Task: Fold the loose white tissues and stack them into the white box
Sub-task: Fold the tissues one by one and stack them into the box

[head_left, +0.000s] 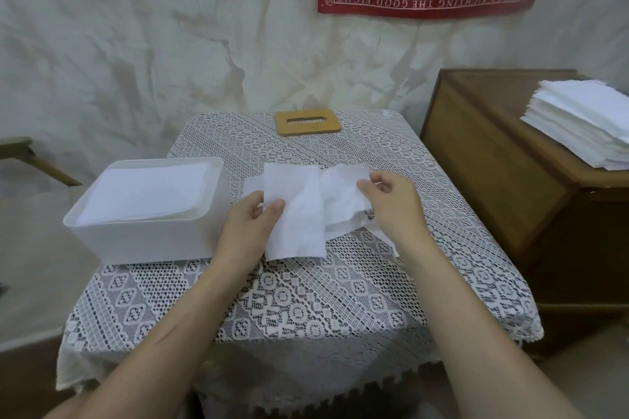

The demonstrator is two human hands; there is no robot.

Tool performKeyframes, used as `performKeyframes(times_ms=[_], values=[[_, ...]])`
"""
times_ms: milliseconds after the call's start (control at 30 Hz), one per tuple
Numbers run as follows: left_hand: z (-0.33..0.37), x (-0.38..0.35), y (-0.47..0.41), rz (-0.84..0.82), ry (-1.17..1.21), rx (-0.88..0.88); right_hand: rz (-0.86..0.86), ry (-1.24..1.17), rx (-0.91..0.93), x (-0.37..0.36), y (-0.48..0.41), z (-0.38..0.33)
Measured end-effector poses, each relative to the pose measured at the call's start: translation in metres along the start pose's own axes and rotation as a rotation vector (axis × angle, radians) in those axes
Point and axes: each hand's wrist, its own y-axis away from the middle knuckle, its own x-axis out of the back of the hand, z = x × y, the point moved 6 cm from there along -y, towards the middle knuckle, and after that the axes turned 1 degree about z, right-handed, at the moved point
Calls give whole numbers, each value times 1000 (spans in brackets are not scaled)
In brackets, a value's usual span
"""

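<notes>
A white tissue hangs lifted over the middle of the table, partly folded. My left hand pinches its left edge between thumb and fingers. My right hand pinches the tissue's upper right corner, fingers curled. Under and beside it lies a crumpled heap of loose tissues. The open white box stands to the left at the table's edge, with folded tissues stacked flat inside, close to its rim.
A wooden lid with a slot lies at the back of the lace-covered table. A brown wooden cabinet stands to the right, with a tall stack of white tissues on top. A wall rises close behind.
</notes>
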Motion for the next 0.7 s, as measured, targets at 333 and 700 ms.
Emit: performKeyframes(times_ms=[333,700], values=[[-2,1,-1,27,32,25,-290,133,-195,-6,18,28],[-4,0,-1,-8,31,14,-104,331,-6,-8,0,17]])
